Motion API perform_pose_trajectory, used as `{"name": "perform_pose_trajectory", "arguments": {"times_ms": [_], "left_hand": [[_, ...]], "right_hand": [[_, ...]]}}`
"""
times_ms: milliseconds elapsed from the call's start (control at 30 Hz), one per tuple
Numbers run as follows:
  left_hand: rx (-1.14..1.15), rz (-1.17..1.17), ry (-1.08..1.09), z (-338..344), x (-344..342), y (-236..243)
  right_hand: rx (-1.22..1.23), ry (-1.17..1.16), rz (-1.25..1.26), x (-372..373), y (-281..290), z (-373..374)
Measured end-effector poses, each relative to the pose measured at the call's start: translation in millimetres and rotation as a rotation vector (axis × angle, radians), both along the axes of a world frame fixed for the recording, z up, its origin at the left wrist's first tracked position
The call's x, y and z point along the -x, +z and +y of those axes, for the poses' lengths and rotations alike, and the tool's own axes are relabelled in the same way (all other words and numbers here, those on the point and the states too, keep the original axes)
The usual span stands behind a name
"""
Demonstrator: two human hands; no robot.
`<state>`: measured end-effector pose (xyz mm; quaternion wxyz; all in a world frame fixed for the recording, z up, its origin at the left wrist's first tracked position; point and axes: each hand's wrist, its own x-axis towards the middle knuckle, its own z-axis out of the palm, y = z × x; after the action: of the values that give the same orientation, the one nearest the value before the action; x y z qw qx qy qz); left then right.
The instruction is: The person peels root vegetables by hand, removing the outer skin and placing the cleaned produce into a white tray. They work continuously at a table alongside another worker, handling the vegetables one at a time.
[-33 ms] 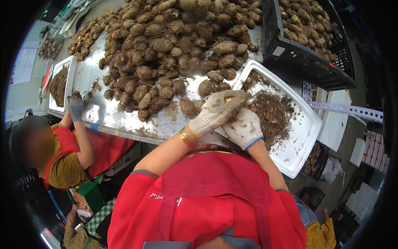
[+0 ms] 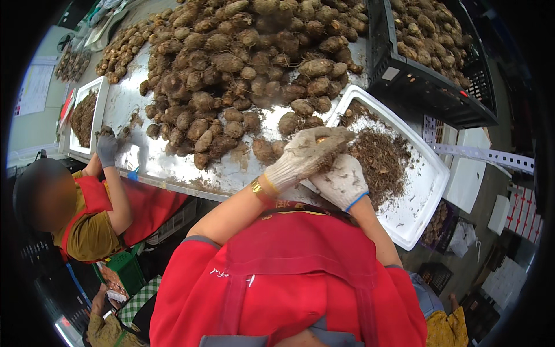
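My left hand (image 2: 300, 159), in a soiled knitted glove with a gold watch at the wrist, is closed round a brown tuber (image 2: 325, 140) with a pale patch. Beneath and right of it, touching it, my right hand (image 2: 341, 179), in a white blue-cuffed glove, has curled fingers; what they grip is largely hidden. Both hands are over the near left side of a white tray (image 2: 428, 179) holding brown peelings (image 2: 378, 159). A big heap of hairy brown tubers (image 2: 225, 63) covers the metal table (image 2: 191, 173) beyond them.
A black crate (image 2: 430, 101) of tubers stands upper right, beside a perforated metal rail (image 2: 485, 155). At left, a co-worker (image 2: 92, 225) in a red apron has a gloved hand (image 2: 107, 150) near a second white tray (image 2: 98, 87). Other people show at the bottom edges.
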<state>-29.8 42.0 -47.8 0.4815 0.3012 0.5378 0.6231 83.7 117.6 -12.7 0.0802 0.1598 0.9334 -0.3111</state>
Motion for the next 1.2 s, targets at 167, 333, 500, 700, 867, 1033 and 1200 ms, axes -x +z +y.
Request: {"name": "perform_pose_trajectory", "arguments": {"times_ms": [167, 333, 500, 700, 867, 1033, 1200], "left_hand": [[-0.146, 0.017, -0.159, -0.2, 19.1, 7.8], [-0.211, 0.885, -0.392, 0.2, 42.6, -3.9], [-0.319, 0.838, -0.137, -4.1, 29.2, -0.3], [0.191, 0.310, 0.059, 16.7, 8.4, 26.2], [0.212, -0.695, 0.447, 28.9, 8.8, 19.9], [-0.005, -0.159, 0.136, 2.2, 16.3, 24.4], [0.026, 0.262, -0.043, -9.2, 8.8, 20.2]], "right_hand": [[1.056, -0.219, 0.271, -20.8, -0.9, -6.6], [0.727, -0.135, -0.024, -20.6, 7.9, 3.7], [1.529, -0.457, -0.021, -12.8, 28.6, 13.0], [-0.245, -0.040, 0.000, 11.6, -1.0, 14.3], [-0.396, -0.339, 0.280, -8.6, -35.6, 15.5], [-0.346, -0.343, 0.302, -13.1, -20.0, 8.5], [-0.242, -0.377, 0.150, -11.4, -15.3, 7.5]]}}
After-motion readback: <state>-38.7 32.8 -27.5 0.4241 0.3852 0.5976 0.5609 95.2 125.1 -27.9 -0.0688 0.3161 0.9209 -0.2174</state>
